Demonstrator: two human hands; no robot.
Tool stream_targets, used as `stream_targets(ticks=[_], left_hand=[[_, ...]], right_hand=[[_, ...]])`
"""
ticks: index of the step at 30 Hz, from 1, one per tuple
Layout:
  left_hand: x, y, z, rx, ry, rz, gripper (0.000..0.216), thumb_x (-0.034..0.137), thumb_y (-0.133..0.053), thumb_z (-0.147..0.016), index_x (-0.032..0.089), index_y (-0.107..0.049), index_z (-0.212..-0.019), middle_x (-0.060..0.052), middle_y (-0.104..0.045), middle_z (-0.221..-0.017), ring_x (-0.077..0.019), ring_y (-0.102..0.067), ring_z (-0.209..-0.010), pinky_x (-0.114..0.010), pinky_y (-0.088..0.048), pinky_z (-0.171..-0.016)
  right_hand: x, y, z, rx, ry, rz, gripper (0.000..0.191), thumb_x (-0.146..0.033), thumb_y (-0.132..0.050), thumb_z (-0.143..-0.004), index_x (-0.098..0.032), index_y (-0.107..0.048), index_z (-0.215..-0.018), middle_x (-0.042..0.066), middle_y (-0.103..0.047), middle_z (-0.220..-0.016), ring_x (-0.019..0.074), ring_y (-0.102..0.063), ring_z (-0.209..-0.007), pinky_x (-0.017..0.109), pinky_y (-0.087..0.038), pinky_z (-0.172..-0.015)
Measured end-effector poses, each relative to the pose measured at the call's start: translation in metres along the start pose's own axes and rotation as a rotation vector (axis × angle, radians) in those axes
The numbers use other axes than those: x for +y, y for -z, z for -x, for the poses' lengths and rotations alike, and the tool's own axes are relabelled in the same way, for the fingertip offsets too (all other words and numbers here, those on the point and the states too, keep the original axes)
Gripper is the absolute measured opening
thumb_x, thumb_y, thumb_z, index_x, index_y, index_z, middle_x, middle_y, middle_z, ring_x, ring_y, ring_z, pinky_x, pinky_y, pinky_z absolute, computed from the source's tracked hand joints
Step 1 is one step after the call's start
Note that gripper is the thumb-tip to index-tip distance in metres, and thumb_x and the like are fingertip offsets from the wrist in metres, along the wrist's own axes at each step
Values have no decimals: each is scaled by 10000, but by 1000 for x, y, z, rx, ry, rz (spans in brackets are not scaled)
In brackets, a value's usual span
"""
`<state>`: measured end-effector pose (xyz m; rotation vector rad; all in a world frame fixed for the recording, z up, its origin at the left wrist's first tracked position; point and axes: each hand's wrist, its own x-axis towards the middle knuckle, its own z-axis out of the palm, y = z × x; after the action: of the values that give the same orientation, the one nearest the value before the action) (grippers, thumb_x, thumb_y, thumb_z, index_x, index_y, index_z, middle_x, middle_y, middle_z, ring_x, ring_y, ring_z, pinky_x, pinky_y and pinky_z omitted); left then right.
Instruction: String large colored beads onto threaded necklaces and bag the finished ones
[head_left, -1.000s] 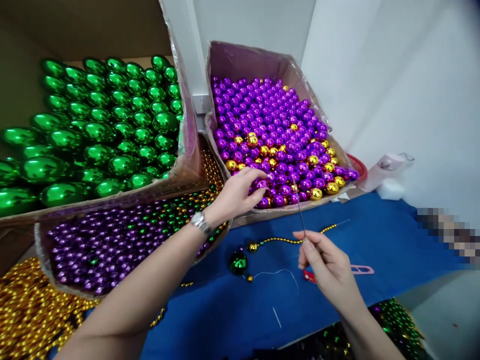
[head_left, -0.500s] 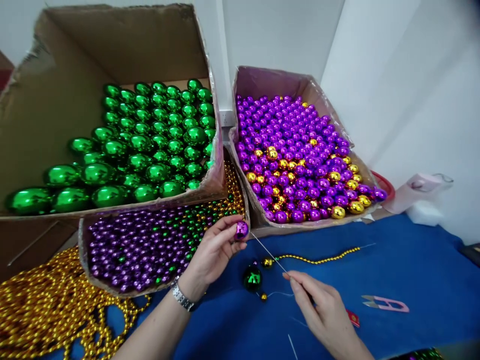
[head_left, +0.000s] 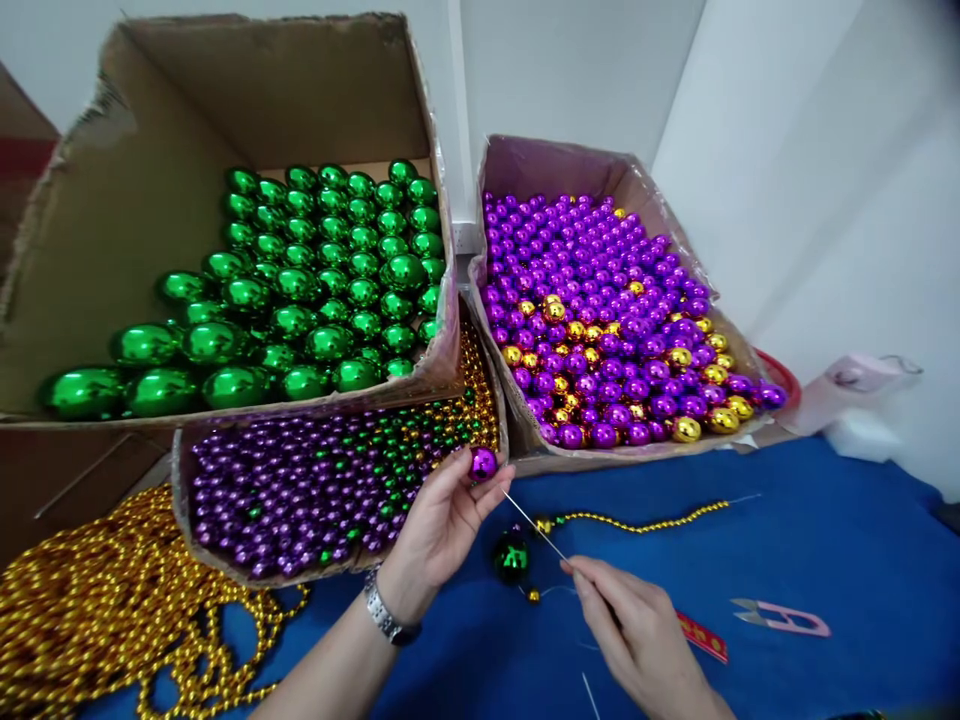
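A shiny purple bead [head_left: 483, 464] is pinched in the fingers of my left hand [head_left: 446, 520], which wears a metal watch [head_left: 386, 610]. Between thumb and forefinger my right hand [head_left: 637, 620] grips a long thin needle [head_left: 536, 524]; its tip reaches up to the left fingers, just below the bead. Behind the needle, on the blue cloth, lies a strand with a large green ball [head_left: 511, 556], a small gold bead [head_left: 532, 595] and a string of tiny gold beads [head_left: 645, 520]. Pale thread shows near the right fingertips.
Cardboard boxes hold green balls [head_left: 300, 290], purple and gold beads [head_left: 592, 300], and small purple beads [head_left: 292, 490]. Gold bead strands [head_left: 112, 600] are heaped at left. Pink thread snips [head_left: 781, 616] and a red packet [head_left: 703, 637] lie on the blue cloth [head_left: 862, 540].
The left fingers have shifted: the purple bead now sits up between thumb and fingers, with the fingertips spread toward the needle tip. The view has swung slightly left, showing more of the red packet.
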<state>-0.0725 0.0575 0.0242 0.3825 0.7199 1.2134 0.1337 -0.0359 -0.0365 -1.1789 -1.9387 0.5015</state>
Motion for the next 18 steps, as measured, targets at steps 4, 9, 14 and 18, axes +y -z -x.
stream_targets(ticks=[4,9,14,18], left_hand=[[-1,1,3,-13,-13,-19,100,203,-605,-836,124,-601,-897,-100,-689,-951,-268,-664,-948,-353,-548,-843],[-2,4,5,-40,-30,-59,116,215,-606,-837,137,-589,-921,-77,-682,-956,-267,-651,-979,-358,-529,-876],[-1,2,9,-51,-67,-126,146,226,-596,-847,165,-558,-974,-56,-668,-968,-252,-654,-969,-358,-525,-869],[-4,-1,13,-57,-80,-172,162,229,-600,-844,177,-546,-987,-52,-657,-975,-242,-654,-963,-357,-521,-865]], right_hand=[[1,-2,0,2,2,19,227,-145,-449,-922,-208,-583,-1095,47,-692,-943,162,-670,-847,251,-522,-773],[3,-4,0,13,20,48,230,-140,-454,-919,-205,-583,-1098,46,-697,-949,160,-675,-840,252,-527,-768],[4,-3,0,7,28,76,256,-139,-450,-920,-213,-567,-1136,43,-695,-931,162,-674,-817,262,-537,-763],[1,-4,-1,7,23,89,256,-138,-450,-921,-212,-573,-1133,35,-688,-868,167,-673,-809,271,-540,-763]])
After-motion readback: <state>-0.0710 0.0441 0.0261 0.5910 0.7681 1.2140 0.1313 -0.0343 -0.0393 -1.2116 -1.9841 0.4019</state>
